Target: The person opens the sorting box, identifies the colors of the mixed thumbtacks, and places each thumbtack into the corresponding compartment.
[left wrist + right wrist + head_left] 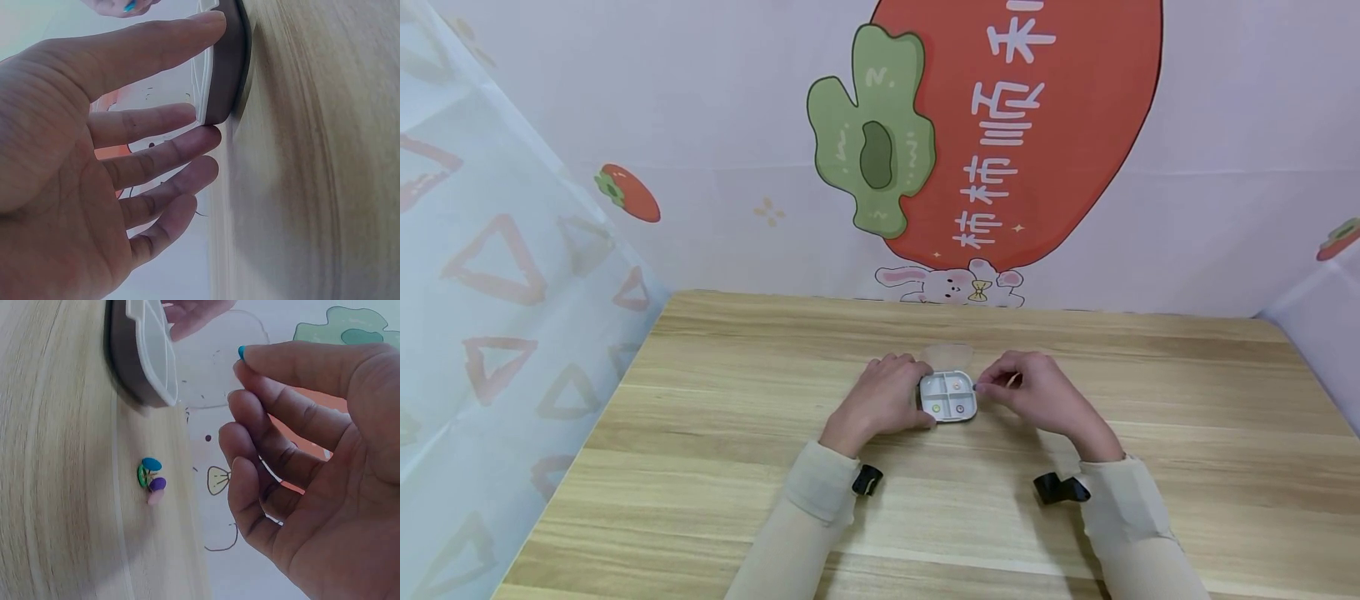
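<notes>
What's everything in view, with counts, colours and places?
box: one, pale with dark base, on table
lid: one, clear, open beyond the box
table: one, wood-toned, under the box
pieces inside: at least three, mixed colours, in box
loose pieces: four visible, blue, green, purple, pink, on table
held piece: one, blue, in right grip
backdrop: count unclear, white with coloured prints, around table
wrist devices: two, black, at wrists
sleeves: two, beige, on forearms
left grip: one, bare, on box's left side
right grip: one, bare, right of box

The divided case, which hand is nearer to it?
Left. The left hand grips the case at its left side; the right hand, pinching a blue piece, is just off its right edge.
</notes>
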A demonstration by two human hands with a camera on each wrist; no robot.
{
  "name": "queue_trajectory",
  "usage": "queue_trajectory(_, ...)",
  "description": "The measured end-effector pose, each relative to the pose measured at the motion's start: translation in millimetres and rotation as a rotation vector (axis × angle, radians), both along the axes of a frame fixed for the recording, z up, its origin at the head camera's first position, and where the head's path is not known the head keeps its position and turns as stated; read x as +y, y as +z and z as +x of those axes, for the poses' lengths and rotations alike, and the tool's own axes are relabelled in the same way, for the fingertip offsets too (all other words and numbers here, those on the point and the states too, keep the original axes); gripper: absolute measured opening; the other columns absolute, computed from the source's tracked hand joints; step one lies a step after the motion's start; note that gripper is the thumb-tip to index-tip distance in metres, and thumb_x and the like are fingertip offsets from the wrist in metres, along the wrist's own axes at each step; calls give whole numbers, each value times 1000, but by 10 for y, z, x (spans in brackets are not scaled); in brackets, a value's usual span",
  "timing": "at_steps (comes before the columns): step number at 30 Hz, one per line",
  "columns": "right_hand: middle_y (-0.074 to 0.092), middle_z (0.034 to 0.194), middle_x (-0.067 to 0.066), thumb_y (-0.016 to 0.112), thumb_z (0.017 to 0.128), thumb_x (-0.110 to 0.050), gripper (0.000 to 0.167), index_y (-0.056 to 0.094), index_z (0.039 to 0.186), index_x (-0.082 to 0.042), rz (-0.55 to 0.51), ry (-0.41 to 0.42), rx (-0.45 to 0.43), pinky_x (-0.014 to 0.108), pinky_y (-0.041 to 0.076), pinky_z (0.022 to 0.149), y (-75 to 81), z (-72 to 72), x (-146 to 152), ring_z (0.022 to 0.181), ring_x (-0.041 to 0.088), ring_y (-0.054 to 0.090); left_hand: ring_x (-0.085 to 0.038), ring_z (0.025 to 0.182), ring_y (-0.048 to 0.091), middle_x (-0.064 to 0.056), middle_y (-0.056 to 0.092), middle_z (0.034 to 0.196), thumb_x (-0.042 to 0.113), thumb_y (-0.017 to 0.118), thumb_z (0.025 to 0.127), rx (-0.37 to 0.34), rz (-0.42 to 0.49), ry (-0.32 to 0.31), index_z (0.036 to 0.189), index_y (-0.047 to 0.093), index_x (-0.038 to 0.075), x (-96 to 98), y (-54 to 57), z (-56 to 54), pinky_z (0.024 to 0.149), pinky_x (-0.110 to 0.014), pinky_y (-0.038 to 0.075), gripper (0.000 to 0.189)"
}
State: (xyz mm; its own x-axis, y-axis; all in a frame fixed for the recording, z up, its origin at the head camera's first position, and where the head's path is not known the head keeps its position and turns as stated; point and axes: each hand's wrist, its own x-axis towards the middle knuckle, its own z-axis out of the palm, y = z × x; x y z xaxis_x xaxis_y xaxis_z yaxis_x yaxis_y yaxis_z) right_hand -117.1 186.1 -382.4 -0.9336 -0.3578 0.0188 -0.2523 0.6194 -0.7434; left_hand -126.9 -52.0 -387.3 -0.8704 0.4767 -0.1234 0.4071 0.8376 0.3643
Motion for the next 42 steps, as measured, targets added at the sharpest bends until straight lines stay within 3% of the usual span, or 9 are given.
queue_trajectory(19,71,93,3,72,94,-7,9,78,99,-4,-164,8,-102,31,51,75,74,26,-25,85,26,60,-21,99,55,-4,66,114,37,92,75,-1,7,-12,128,68,8,3,-7,0,88,-37,43,65)
queue_trajectory(29,69,97,8,71,95,-11,14,75,103,0,-234,-6,-166,30,49,71,96,31,-24,84,31,57,-21,97,54,-4,66,112,38,92,74,-3,9,-12,128,68,8,4,-6,-2,87,-37,43,66)
queue_trajectory(42,69,99,7,71,96,-12,15,74,104,1,-266,-7,-171,29,49,71,99,32,-52,83,28,57,-21,97,54,-3,66,110,38,92,74,-3,17,-6,128,68,9,5,-4,-5,87,-37,43,66)
